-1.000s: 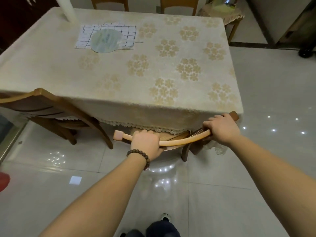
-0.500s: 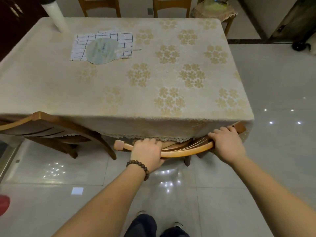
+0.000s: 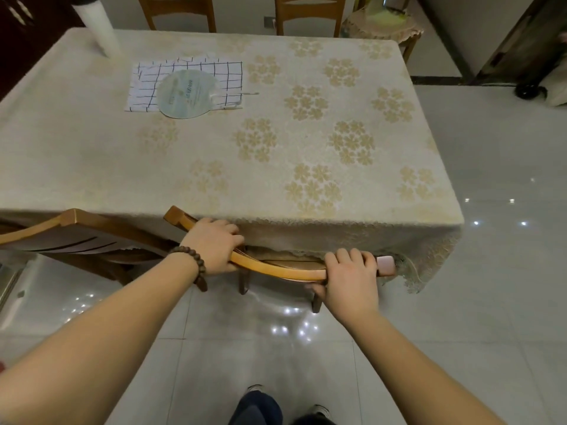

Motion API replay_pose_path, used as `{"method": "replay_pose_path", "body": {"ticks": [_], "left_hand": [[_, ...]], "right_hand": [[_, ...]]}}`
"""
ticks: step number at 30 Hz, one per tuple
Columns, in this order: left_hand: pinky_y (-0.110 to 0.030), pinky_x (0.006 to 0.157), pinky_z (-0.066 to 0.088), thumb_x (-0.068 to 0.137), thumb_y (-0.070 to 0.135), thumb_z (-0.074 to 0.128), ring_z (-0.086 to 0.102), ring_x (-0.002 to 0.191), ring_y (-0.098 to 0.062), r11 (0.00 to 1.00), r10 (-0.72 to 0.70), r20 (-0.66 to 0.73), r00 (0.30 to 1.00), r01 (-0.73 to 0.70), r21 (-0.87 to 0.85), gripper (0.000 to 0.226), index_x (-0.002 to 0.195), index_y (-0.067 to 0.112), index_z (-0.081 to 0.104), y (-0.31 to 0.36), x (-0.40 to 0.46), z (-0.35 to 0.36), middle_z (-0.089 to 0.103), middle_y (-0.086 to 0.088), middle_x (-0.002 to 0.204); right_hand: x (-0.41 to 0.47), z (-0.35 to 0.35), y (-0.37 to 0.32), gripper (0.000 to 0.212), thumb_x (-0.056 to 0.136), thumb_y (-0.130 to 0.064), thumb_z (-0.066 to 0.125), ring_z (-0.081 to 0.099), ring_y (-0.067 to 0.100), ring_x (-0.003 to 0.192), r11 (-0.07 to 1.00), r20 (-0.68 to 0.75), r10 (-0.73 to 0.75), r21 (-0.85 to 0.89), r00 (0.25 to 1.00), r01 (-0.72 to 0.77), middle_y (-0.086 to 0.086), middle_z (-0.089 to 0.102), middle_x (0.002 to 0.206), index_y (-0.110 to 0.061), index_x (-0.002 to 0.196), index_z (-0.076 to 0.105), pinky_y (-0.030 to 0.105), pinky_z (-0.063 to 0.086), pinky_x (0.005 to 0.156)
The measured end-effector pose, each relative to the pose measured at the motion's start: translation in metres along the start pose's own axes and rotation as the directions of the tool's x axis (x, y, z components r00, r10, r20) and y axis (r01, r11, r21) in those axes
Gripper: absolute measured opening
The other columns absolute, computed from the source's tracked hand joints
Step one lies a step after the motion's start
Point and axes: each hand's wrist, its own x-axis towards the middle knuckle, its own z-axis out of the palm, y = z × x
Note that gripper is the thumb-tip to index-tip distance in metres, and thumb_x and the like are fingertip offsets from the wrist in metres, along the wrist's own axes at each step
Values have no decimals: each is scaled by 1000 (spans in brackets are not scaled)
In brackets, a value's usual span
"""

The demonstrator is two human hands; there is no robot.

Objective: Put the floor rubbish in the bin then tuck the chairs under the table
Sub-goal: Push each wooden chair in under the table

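A wooden chair (image 3: 276, 269) stands at the near edge of the table (image 3: 214, 167), its seat hidden under the cream flowered tablecloth. Only its curved top rail and two rear legs show. My left hand (image 3: 213, 246), with a bead bracelet at the wrist, grips the left part of that rail. My right hand (image 3: 349, 277) grips the rail close to its right end. The rail sits slanted, its left end higher against the cloth edge. A second wooden chair (image 3: 76, 237) stands just left of it, its back touching the table edge.
On the table lie a checked cloth (image 3: 147, 87) and a round fan (image 3: 184, 95); a white cylinder (image 3: 98, 23) stands at the back left. Two more chairs (image 3: 178, 10) stand along the far side. A small covered stool (image 3: 383, 23) is at the back right. Glossy tiled floor (image 3: 491, 302) lies to the right.
The chair has slid further under the table and its rail has swung, left end now higher. Both hands kept their hold. My view has moved closer over the table.
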Motion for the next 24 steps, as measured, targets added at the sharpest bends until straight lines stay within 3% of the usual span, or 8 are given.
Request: {"method": "replay_pose_path", "body": {"ticks": [2, 4, 6, 9, 11, 17, 20, 24], "left_hand": [[-46, 109, 20, 57, 94, 25, 22, 136, -22, 992, -12, 21, 1000, 14, -124, 101, 141, 39, 28, 0, -8, -6, 30, 2, 148], [-50, 112, 10, 52, 96, 30, 13, 140, -23, 905, -190, -149, 970, 115, -410, 111, 145, 36, 19, -13, -21, -14, 21, -2, 153], [-49, 112, 14, 55, 89, 48, 16, 139, -26, 723, -541, -250, 803, 291, -627, 113, 145, 27, 20, -33, -33, -10, 22, -8, 152], [-43, 111, 24, 55, 73, 66, 22, 137, -29, 313, -758, 56, 650, 439, -842, 119, 146, 13, 17, -37, -33, 1, 21, -12, 150], [-40, 104, 36, 58, 62, 74, 38, 125, -29, 191, -786, 124, 605, 429, -883, 108, 140, 10, 27, -24, -24, 8, 30, -12, 140], [-40, 83, 48, 62, 68, 68, 52, 106, -30, 168, -891, 51, 451, 431, -887, 95, 131, 9, 38, 13, -14, 8, 39, -11, 126], [-42, 79, 51, 66, 71, 62, 53, 102, -29, 154, -914, 46, 404, 449, -880, 97, 135, 9, 33, 62, -2, -2, 40, -10, 120], [-42, 88, 44, 70, 66, 62, 44, 115, -31, 118, -927, 67, 369, 457, -882, 97, 138, 7, 27, 106, 26, -20, 35, -13, 130]], "right_hand": [[-4, -5, 3, 80, 72, -84, 30, 40, 26, 122, 999, 9, -38, 30, 999, 38, 2, 53, 123, -22, 119, 52, 45, 18, 110], [-9, -12, 5, 92, 72, -86, 24, 17, 27, 142, 989, -92, -15, 142, 996, 28, 8, 39, 145, -21, 132, 47, 47, -2, 117], [-12, -16, 4, 93, 76, -84, 28, -2, 28, 146, 978, -281, 132, 191, 951, -80, 14, 22, 155, -17, 140, 39, 50, -14, 114], [-12, -14, -7, 101, 75, -85, 27, -19, 29, 144, 909, -225, 374, 281, 900, -307, 15, -4, 159, -17, 149, 16, 58, -17, 110], [-11, -5, -13, 105, 74, -87, 22, -20, 29, 143, 880, -119, 428, 280, 896, -383, 14, -9, 158, -17, 151, 9, 62, -14, 110], [-5, 13, 25, 90, 77, -85, 18, 1, 30, 145, 928, -161, 356, 174, 920, -329, 8, 15, 158, -31, 149, 21, 57, -14, 109], [12, 11, 81, 84, 78, -82, 18, -1, 25, 145, 941, -135, 333, 110, 933, -320, 5, 15, 158, -35, 148, 21, 58, -10, 112], [37, 4, 138, 78, 79, -77, 21, -3, 23, 145, 949, -53, 314, 50, 948, -311, 4, 18, 158, -35, 145, 29, 58, -4, 114]]}}
